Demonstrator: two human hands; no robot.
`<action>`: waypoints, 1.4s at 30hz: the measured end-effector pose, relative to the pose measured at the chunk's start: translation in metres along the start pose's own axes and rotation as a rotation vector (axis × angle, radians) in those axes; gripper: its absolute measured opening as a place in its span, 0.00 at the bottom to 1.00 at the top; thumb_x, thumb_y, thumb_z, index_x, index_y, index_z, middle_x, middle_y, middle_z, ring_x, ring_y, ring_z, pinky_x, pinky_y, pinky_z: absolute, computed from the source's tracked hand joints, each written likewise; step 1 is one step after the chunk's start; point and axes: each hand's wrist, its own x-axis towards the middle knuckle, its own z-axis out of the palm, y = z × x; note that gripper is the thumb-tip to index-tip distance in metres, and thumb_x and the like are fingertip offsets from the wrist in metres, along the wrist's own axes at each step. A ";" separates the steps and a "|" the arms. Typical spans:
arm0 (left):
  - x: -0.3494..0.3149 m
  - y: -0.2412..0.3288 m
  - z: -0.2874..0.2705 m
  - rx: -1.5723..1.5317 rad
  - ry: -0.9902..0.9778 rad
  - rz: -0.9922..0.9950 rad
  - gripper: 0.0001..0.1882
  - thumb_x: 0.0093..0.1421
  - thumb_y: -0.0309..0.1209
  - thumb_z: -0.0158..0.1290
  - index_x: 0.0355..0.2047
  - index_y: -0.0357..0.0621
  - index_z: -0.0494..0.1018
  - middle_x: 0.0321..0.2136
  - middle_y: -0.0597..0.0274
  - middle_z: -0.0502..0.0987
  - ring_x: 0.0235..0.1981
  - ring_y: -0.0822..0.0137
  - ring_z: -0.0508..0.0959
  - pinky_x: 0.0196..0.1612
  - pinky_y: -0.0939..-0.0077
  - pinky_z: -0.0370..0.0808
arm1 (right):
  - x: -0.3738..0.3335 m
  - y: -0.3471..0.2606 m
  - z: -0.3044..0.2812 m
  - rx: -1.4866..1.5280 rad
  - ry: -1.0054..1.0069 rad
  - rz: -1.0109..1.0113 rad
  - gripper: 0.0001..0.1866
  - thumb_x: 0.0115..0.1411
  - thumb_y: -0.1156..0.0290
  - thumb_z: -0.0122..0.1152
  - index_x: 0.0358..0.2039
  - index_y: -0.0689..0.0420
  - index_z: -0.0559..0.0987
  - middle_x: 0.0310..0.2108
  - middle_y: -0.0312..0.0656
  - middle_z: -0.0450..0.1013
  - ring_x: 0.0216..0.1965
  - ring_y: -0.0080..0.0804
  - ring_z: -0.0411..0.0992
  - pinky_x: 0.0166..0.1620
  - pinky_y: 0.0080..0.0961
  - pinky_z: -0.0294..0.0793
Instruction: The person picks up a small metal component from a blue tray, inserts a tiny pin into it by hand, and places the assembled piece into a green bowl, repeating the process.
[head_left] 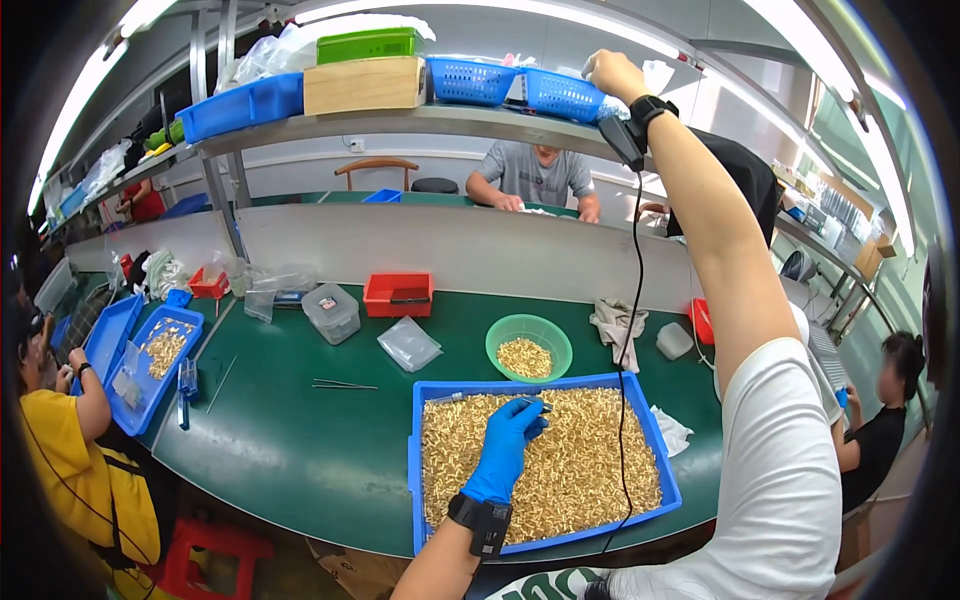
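My left hand, in a blue glove, is over a blue tray filled with small brass-coloured metal parts. Its fingers are closed on a small, dark, slim thing whose kind I cannot make out. My bare right hand is raised to the overhead shelf, above the rim of a blue perforated basket. Its fingers are curled, and whatever they may hold is hidden. From the black device at my right wrist a black cord hangs down across the tray.
Behind the tray stands a green bowl of similar parts. A red bin, clear tub, plastic bags and tweezers are on the green table. People sit left, right and across; a metal shelf spans overhead.
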 end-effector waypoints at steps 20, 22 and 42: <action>0.007 0.005 -0.016 0.096 -0.066 0.226 0.08 0.56 0.32 0.50 0.32 0.42 0.73 0.28 0.66 0.75 0.28 0.77 0.73 0.32 0.85 0.68 | -0.412 -0.116 -0.001 0.744 -0.613 -0.413 0.12 0.51 0.71 0.60 0.36 0.63 0.77 0.26 0.47 0.75 0.26 0.33 0.74 0.33 0.27 0.73; 0.015 0.012 -0.020 0.249 -0.088 0.212 0.08 0.56 0.33 0.50 0.30 0.42 0.72 0.25 0.68 0.73 0.26 0.79 0.71 0.31 0.85 0.67 | -0.428 -0.121 0.013 0.966 -0.499 -0.139 0.12 0.52 0.71 0.59 0.35 0.64 0.76 0.25 0.44 0.75 0.24 0.28 0.74 0.29 0.24 0.73; 0.013 0.000 -0.016 0.249 0.013 0.209 0.07 0.56 0.30 0.52 0.34 0.43 0.73 0.27 0.67 0.73 0.26 0.77 0.71 0.30 0.84 0.67 | -0.462 -0.108 0.056 1.363 -0.636 0.386 0.11 0.52 0.68 0.60 0.31 0.63 0.77 0.21 0.40 0.73 0.20 0.21 0.70 0.22 0.21 0.68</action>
